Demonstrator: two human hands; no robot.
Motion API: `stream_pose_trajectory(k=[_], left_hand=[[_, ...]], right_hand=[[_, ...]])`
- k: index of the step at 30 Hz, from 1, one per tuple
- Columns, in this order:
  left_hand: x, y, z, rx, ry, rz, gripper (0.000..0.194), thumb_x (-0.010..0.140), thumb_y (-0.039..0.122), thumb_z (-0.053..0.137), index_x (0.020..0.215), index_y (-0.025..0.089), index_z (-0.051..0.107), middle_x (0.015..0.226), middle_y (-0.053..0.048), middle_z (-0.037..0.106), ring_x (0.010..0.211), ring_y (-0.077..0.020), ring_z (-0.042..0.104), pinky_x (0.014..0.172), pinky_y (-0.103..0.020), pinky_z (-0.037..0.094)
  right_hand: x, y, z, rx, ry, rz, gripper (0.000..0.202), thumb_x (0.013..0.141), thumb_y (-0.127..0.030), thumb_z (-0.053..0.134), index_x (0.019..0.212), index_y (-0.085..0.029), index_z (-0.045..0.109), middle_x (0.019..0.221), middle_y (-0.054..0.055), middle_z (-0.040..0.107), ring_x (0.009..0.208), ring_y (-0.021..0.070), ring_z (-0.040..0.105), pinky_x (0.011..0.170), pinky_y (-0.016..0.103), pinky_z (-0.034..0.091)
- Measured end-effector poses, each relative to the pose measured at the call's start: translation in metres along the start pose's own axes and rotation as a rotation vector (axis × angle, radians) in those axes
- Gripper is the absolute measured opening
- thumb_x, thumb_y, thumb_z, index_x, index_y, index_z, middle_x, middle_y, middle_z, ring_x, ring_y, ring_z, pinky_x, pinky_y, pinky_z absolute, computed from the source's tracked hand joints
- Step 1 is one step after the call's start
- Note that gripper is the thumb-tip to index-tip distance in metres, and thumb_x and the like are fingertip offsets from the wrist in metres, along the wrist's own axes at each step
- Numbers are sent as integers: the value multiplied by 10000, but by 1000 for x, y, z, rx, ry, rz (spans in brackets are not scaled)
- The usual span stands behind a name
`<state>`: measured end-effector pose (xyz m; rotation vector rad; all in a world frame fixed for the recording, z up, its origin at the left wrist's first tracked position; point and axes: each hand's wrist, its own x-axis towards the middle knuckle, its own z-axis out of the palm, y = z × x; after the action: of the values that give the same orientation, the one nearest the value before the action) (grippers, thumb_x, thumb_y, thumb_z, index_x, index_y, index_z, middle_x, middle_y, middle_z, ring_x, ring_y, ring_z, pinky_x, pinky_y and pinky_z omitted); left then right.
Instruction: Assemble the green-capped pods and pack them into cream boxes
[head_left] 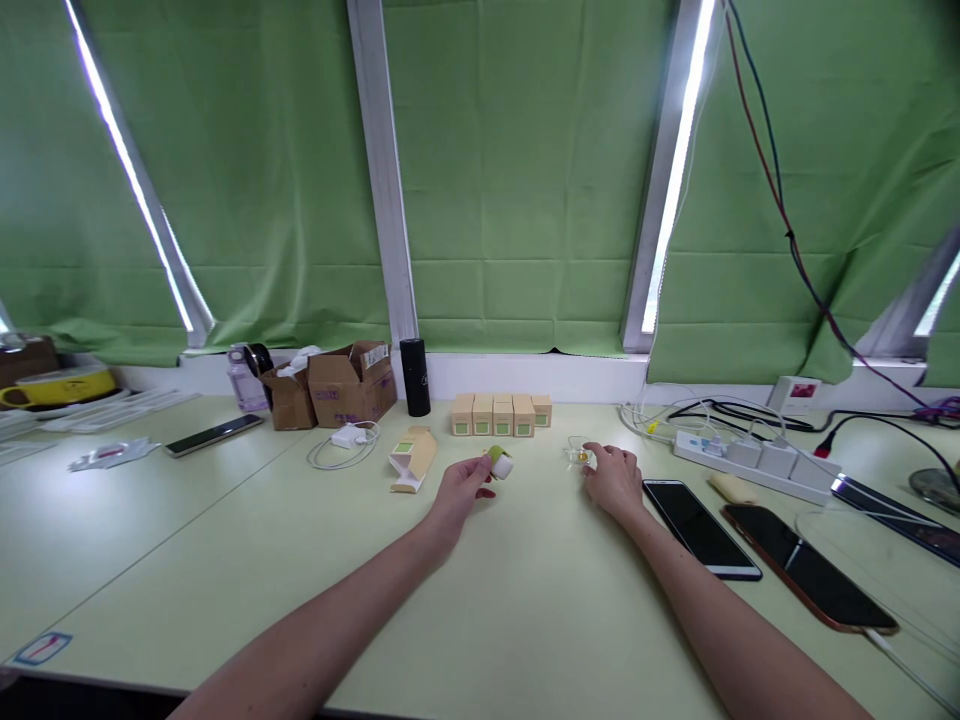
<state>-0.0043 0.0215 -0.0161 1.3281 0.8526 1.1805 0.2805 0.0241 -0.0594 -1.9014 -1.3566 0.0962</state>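
Note:
Between the thumb and fingers of my left hand (466,482) is a small green and white item (500,462), lifted over the middle of the table. My right hand (613,477) reaches to a small clear plastic piece (576,453) with a yellowish part; its fingertips are closed at the piece's right side. Left of my left hand, an opened cardboard box (413,460) with a green label lies on its side. Several small closed boxes (493,415) with green labels stand in a row behind both hands.
A black cylinder (415,377) and an open brown carton (351,383) stand at the back left, near a white charger (349,436). To the right lie a phone (701,527), another phone (808,567), and a power strip (757,463) with tangled cables.

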Motion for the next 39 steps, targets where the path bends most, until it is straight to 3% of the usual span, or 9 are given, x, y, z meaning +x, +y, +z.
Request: stream_pose_trajectory(k=[6, 9, 12, 15, 18, 21, 27, 32, 39], left_hand=[[0, 1, 1, -19, 33, -16, 545, 729, 665, 791, 880, 141, 801, 927, -100, 683, 874, -197, 580, 749, -313, 545], [0, 1, 1, -37, 48, -1, 532, 720, 655, 802, 872, 146, 802, 930, -102, 685, 888, -203, 570, 739, -311, 545], [1, 2, 1, -62, 66, 13, 534, 714, 657, 805, 869, 146, 801, 950, -108, 688, 903, -207, 558, 720, -307, 544], [1, 4, 1, -80, 80, 23, 549, 717, 663, 801, 885, 140, 804, 953, -113, 693, 893, -203, 560, 712, -309, 545], [0, 4, 2, -95, 77, 37, 551, 726, 657, 799, 890, 131, 805, 951, -117, 697, 889, -201, 568, 714, -309, 547], [0, 3, 1, -122, 74, 62, 537, 733, 640, 806, 910, 133, 802, 972, -118, 705, 896, -202, 573, 716, -309, 551], [4, 0, 0, -190, 93, 139, 504, 758, 626, 797, 919, 148, 791, 980, -103, 714, 920, -206, 579, 720, -317, 561], [4, 0, 0, -188, 111, 157, 504, 761, 630, 791, 922, 152, 797, 988, -99, 726, 916, -203, 594, 723, -317, 563], [1, 3, 2, -161, 87, 165, 483, 781, 615, 782, 926, 155, 793, 1017, -107, 752, 935, -215, 626, 752, -324, 555]], right_hand=[[2, -10, -2, 302, -71, 24, 80, 846, -299, 610, 841, -227, 643, 1002, 141, 699, 1158, 359, 556, 986, 509, 386], [0, -24, -6, 559, -146, 7, 237, 859, -480, 587, 865, -244, 570, 955, 91, 720, 1013, 300, 643, 904, 457, 466], [-7, -41, -13, 817, -234, -37, 352, 831, -600, 591, 904, -263, 522, 1082, 86, 747, 1066, 281, 693, 891, 435, 515], [-18, -57, -24, 1192, -393, -36, 353, 781, -546, 710, 934, -275, 543, 1138, 89, 752, 1094, 310, 723, 926, 491, 523], [-30, -71, -32, 1497, -551, 34, 361, 744, -447, 789, 1008, -297, 594, 1019, 57, 768, 1067, 334, 738, 961, 557, 509], [-43, -81, -37, 1549, -632, 50, 378, 769, -420, 765, 1094, -312, 604, 963, 38, 755, 1011, 331, 746, 944, 565, 514], [-62, -96, -43, 1572, -712, 30, 372, 829, -456, 710, 1149, -301, 602, 964, 41, 705, 898, 278, 724, 752, 424, 548], [-70, -102, -42, 1567, -692, 11, 410, 798, -459, 775, 1132, -290, 608, 987, 36, 687, 850, 259, 710, 778, 445, 563], [-69, -102, -30, 1472, -538, -19, 541, 724, -426, 891, 1138, -288, 572, 1028, 25, 644, 882, 210, 667, 705, 346, 559]])
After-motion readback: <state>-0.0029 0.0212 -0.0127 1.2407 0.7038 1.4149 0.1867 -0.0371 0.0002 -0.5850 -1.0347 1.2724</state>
